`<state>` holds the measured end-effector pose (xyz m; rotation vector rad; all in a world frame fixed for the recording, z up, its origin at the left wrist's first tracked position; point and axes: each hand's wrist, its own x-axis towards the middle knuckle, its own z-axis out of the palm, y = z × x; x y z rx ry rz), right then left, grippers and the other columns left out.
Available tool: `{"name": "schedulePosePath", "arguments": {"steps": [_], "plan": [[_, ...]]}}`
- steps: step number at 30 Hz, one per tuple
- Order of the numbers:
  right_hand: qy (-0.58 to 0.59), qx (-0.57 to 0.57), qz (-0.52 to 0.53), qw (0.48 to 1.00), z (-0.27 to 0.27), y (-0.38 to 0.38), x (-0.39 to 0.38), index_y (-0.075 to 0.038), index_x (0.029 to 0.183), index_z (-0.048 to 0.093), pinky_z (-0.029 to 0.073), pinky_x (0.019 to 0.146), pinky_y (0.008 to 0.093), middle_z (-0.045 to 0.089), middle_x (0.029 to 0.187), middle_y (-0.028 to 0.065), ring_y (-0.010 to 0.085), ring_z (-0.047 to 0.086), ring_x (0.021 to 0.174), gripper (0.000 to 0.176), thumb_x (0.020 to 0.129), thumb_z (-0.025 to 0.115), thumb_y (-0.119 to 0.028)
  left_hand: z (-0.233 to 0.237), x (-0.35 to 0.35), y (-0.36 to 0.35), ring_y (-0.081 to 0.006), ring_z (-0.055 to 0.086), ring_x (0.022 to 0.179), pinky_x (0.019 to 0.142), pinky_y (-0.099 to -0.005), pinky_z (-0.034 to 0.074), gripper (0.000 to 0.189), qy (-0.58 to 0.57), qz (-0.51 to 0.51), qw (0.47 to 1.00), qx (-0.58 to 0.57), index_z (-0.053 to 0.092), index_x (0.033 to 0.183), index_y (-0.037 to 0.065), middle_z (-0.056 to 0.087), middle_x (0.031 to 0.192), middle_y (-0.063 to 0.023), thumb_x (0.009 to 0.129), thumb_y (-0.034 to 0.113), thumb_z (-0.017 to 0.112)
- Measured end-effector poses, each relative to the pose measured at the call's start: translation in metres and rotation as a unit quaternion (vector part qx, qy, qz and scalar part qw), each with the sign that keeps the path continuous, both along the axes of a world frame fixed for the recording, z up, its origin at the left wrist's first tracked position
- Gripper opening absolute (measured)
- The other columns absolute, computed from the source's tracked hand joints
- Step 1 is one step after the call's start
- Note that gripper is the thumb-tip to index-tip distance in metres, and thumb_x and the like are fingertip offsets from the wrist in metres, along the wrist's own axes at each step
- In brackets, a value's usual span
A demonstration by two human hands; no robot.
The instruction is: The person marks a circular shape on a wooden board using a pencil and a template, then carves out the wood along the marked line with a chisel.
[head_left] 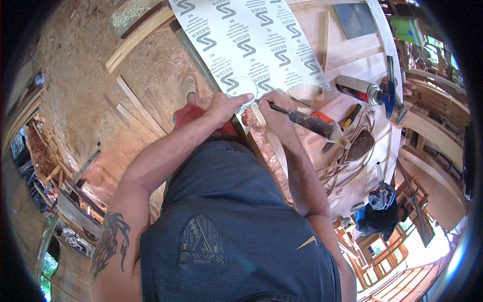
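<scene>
Two hands work at the near corner of a printed abrasive sheet, a long-handled tool in the right.

The sheet [246,43], lettered SIEGER and 80, lies at 12 o'clock on the table [347,55], with a round outline [240,86] near its lower edge. The left hand [226,106] pinches that edge, thumb stretched flat over the outline; its fingertips are hidden. The right hand [275,108] is closed around the tool [314,125], just beside the left thumb. At 2 o'clock stands a spray can [358,89], near an orange item [322,117]; thin cords [334,168] coil at 3. At 4 o'clock, well apart, another person [380,221] is bent over. A shoe [188,86] shows at 11, wood strips [137,106] at 10.
</scene>
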<state>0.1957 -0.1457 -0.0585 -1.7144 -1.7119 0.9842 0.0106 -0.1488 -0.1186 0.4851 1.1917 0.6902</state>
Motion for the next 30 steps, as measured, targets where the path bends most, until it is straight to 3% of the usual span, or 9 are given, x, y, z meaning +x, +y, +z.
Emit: {"name": "schedulePosePath", "arguments": {"steps": [2,5,8,11,14,20,23,26,30], "plan": [[0.010,-0.003,-0.006,1.000,0.004,0.001,-0.002,-0.002,0.079,0.066,0.052,0.059,0.0375,0.068,0.067,0.0124,0.0209,0.067,0.060,0.012,0.084,0.070,-0.013,0.002,0.001,0.000,-0.0178,0.066,0.109,0.093,-0.0303,0.056,0.048,-0.005,0.004,1.000,0.000,0.059,0.133,-0.004,0.068,0.125,-0.0104,0.091,0.011,0.079],[-0.027,-0.008,0.000,1.000,0.007,0.004,-0.004,-0.002,0.079,0.066,0.051,0.059,0.0376,0.067,0.068,0.0117,0.0215,0.066,0.060,0.011,0.084,0.070,-0.012,-0.005,0.003,-0.004,-0.0156,0.069,0.097,0.084,-0.0292,0.055,0.039,0.005,0.034,0.999,0.016,0.071,0.118,-0.005,0.075,0.112,-0.0106,0.088,0.016,0.082],[-0.065,0.038,0.009,0.997,-0.004,0.001,-0.003,-0.003,0.079,0.067,0.050,0.057,0.0375,0.066,0.068,0.0105,0.0216,0.065,0.059,0.010,0.082,0.071,-0.011,-0.004,0.000,-0.004,-0.0158,0.069,0.097,0.084,-0.0295,0.055,0.040,0.024,0.016,0.999,0.022,0.070,0.119,-0.005,0.075,0.112,-0.0110,0.088,0.017,0.082],[-0.024,0.079,0.008,0.997,-0.007,0.000,-0.002,-0.004,0.080,0.068,0.049,0.055,0.0366,0.065,0.067,0.0097,0.0211,0.065,0.057,0.007,0.082,0.071,-0.010,0.001,0.001,-0.002,-0.0158,0.069,0.097,0.084,-0.0297,0.055,0.041,0.032,0.016,0.999,0.011,0.070,0.120,-0.004,0.075,0.112,-0.0113,0.088,0.018,0.082],[-0.032,0.050,0.008,0.998,0.003,0.000,-0.004,-0.005,0.079,0.068,0.049,0.055,0.0359,0.065,0.067,0.0097,0.0206,0.064,0.057,0.006,0.082,0.070,-0.009,0.004,-0.001,-0.001,-0.0158,0.066,0.103,0.088,-0.0294,0.056,0.045,0.021,-0.007,1.000,0.013,0.064,0.129,-0.002,0.070,0.118,-0.0080,0.091,0.016,0.080],[0.000,0.016,0.008,1.000,0.002,0.000,-0.002,-0.004,0.081,0.067,0.049,0.055,0.0361,0.064,0.066,0.0101,0.0202,0.063,0.056,0.005,0.083,0.070,-0.008,0.011,0.001,0.000,-0.0163,0.069,0.098,0.085,-0.0298,0.055,0.038,0.020,0.017,1.000,0.014,0.070,0.120,-0.004,0.075,0.111,-0.0107,0.089,0.016,0.081],[-0.018,0.053,0.028,0.998,-0.004,0.000,0.001,-0.004,0.082,0.067,0.048,0.055,0.0359,0.064,0.066,0.0102,0.0192,0.063,0.056,0.005,0.083,0.070,-0.008,0.004,0.001,-0.002,-0.0161,0.069,0.097,0.085,-0.0298,0.055,0.037,0.008,0.023,0.999,0.031,0.070,0.120,-0.004,0.075,0.112,-0.0106,0.089,0.016,0.080],[-0.009,-0.009,-0.002,1.000,0.007,-0.002,-0.004,-0.003,0.082,0.067,0.048,0.055,0.0348,0.064,0.067,0.0107,0.0181,0.063,0.058,0.005,0.084,0.069,-0.008,0.008,0.002,-0.001,-0.0164,0.069,0.098,0.085,-0.0299,0.055,0.039,0.010,0.021,1.000,0.020,0.070,0.120,-0.004,0.075,0.112,-0.0110,0.089,0.016,0.081],[-0.011,0.031,0.021,0.999,0.000,-0.003,-0.001,-0.003,0.083,0.067,0.049,0.056,0.0345,0.066,0.070,0.0110,0.0168,0.065,0.062,0.006,0.086,0.068,-0.008,-0.002,-0.001,-0.001,-0.0164,0.065,0.109,0.092,-0.0303,0.055,0.047,0.017,-0.019,1.000,0.005,0.062,0.132,-0.002,0.069,0.123,-0.0079,0.091,0.014,0.080]]}}
